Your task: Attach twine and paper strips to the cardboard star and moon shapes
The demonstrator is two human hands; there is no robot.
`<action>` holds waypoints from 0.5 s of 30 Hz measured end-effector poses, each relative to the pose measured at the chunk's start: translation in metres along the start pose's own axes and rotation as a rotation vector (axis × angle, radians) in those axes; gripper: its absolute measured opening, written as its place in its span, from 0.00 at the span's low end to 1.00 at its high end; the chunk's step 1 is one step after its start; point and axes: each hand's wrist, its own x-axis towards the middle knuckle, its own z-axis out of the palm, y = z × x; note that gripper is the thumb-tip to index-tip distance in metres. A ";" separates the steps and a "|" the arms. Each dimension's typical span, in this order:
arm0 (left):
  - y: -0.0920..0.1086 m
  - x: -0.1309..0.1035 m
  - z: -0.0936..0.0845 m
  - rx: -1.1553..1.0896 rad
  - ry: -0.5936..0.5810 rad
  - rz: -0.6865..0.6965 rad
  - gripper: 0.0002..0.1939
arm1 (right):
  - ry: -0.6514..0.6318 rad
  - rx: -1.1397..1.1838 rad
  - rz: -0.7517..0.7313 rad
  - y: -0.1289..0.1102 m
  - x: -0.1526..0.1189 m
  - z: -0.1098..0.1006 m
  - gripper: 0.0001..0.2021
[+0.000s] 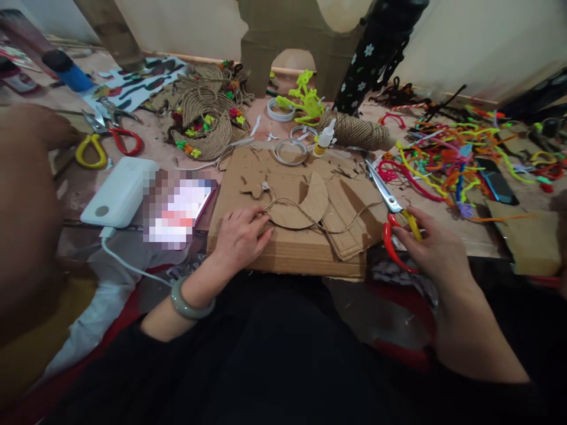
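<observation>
My left hand (241, 239) rests on the left part of a cardboard stack (261, 251), its fingers bent at one end of a thin brown cord (343, 231). Whether they pinch the cord is hard to tell. The cord runs right across a crescent-shaped cardboard piece (315, 203) and a ridged cardboard scrap (348, 227). At the right of the stack, my right hand (432, 245) has its fingers on the yellow and red handles of scissors (390, 203), whose blades point away from me. A small glue bottle (325, 139) stands at the stack's back edge.
Left are a phone (181, 212), a white power bank (119, 192) with a cable, pliers (126, 140) and a person's arm (29, 206). Behind lie coiled rope pieces (208, 112) and a twine roll (358, 130). Colourful pipe cleaners (460, 171) and a dark phone (496, 180) are right.
</observation>
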 end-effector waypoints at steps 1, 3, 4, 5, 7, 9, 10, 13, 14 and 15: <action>0.000 0.000 0.000 -0.001 0.009 0.004 0.13 | 0.005 -0.004 0.014 0.001 0.001 0.000 0.28; -0.001 -0.001 0.001 -0.006 0.040 0.009 0.12 | 0.006 -0.013 0.041 0.002 0.002 -0.001 0.28; -0.001 -0.001 0.002 -0.010 0.062 0.012 0.12 | -0.003 -0.018 0.052 0.002 0.004 -0.001 0.27; -0.001 -0.002 0.002 -0.017 0.087 0.017 0.11 | -0.016 -0.025 0.063 0.003 0.005 -0.001 0.27; -0.002 -0.002 0.003 -0.034 0.144 0.024 0.09 | -0.050 -0.054 0.088 0.005 0.009 -0.001 0.27; -0.003 -0.003 0.003 -0.054 0.209 0.020 0.07 | -0.075 -0.094 0.114 0.007 0.013 0.000 0.28; -0.004 -0.004 0.003 -0.065 0.244 0.007 0.07 | -0.078 -0.112 0.126 0.007 0.016 0.001 0.28; -0.006 -0.005 0.002 -0.104 0.322 -0.033 0.08 | -0.071 -0.142 0.154 0.010 0.021 0.004 0.29; -0.007 -0.005 0.002 -0.115 0.328 -0.037 0.09 | -0.076 -0.149 0.166 0.010 0.022 0.004 0.29; -0.007 -0.005 0.003 -0.122 0.322 -0.035 0.09 | -0.088 -0.155 0.178 0.011 0.023 0.005 0.29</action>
